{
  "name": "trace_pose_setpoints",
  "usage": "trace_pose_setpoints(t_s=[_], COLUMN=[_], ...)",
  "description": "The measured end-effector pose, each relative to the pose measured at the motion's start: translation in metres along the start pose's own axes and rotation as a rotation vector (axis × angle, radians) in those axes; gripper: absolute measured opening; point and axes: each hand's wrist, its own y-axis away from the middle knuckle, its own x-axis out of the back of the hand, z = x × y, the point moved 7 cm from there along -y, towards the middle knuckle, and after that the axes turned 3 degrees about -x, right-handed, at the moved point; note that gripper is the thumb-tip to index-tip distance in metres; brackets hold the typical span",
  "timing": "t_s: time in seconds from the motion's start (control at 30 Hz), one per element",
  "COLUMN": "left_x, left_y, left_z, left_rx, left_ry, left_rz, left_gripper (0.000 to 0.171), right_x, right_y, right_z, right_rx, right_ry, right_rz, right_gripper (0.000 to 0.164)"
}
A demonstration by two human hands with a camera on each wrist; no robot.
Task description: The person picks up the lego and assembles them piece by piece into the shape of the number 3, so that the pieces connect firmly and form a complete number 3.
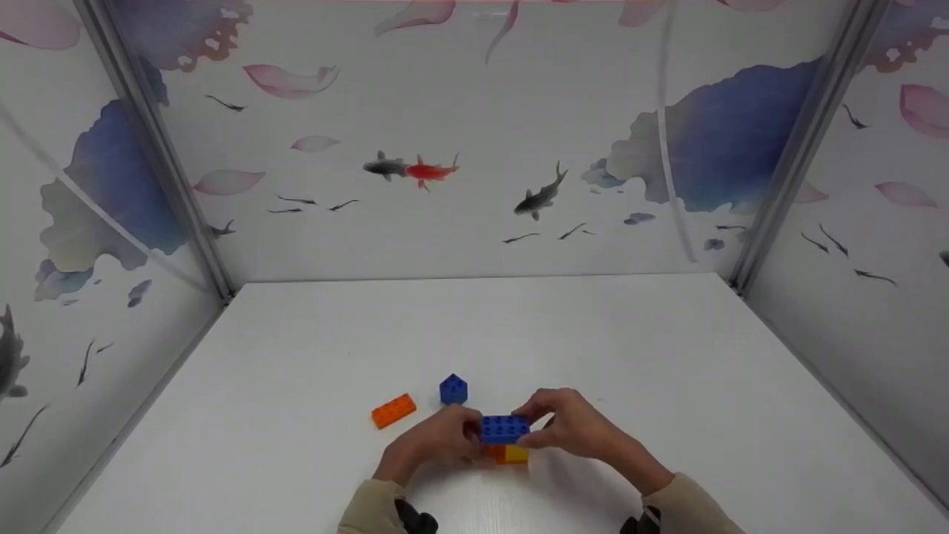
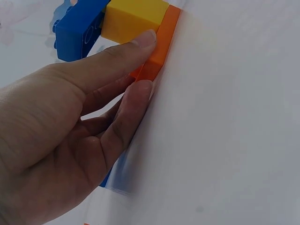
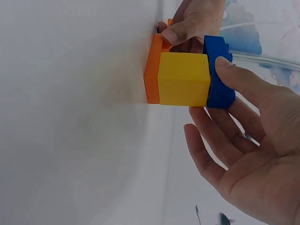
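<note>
My left hand pinches one end of an orange brick low at the tabletop, thumb on its upper side. A yellow block stands on the other end of that brick. Over the yellow block lies a long blue brick, studs up, reaching out toward the left hand. My right hand grips the blue brick at its right end, with the thumb on the near side and fingers on the far side. In the right wrist view, the blue brick's underside is right at the yellow block's top.
A loose orange brick lies on the white table, left of and beyond the left hand. Beside it is a small blue block with an angular outline. Printed panels with fish and petals wall the table at the back and sides.
</note>
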Motion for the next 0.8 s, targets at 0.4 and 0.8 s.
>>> trace_pose_setpoints(t_s=[0.4,0.8], left_x=[0.0005,-0.0001], left_y=[0.0022,0.0013], left_z=[0.0017,0.0017], left_rx=[-0.008,0.013], left_ry=[-0.015,0.010], left_rz=[0.008,0.006], left_gripper=[0.028,0.022], right_x=[-0.0021,-0.0067], right_y=[-0.0064,-0.0092], right_z=[0.0016,0.0061], right_rx=[0.014,-0.025], right_ry=[0.000,-0.016], right_rz=[-0.021,0.005], right_gripper=[0.024,0.026])
